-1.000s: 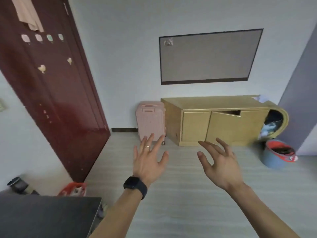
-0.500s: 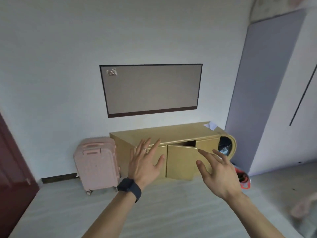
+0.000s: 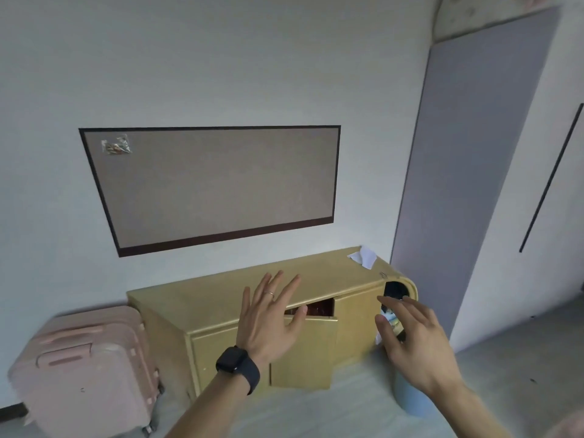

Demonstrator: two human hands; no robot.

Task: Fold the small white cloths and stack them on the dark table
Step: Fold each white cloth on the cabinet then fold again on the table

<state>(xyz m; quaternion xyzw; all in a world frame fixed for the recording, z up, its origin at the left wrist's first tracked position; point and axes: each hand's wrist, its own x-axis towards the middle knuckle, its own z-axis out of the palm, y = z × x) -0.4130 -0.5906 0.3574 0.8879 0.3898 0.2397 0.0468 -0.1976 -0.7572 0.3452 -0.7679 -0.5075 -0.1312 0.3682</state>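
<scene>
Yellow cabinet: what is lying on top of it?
On the yellow cabinet, a white crumpled piece, cloth or paper, lies at the right end, with a small metal thing near it. The left hand hides part of the top.

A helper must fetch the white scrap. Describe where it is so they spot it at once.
Below the wall board stands a yellow cabinet. On its top, at the right end, lies the white scrap, crumpled, the only white thing up there.

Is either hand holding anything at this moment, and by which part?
Nothing is held. The left hand and the right hand are both empty, fingers spread, raised before the yellow cabinet.
</scene>
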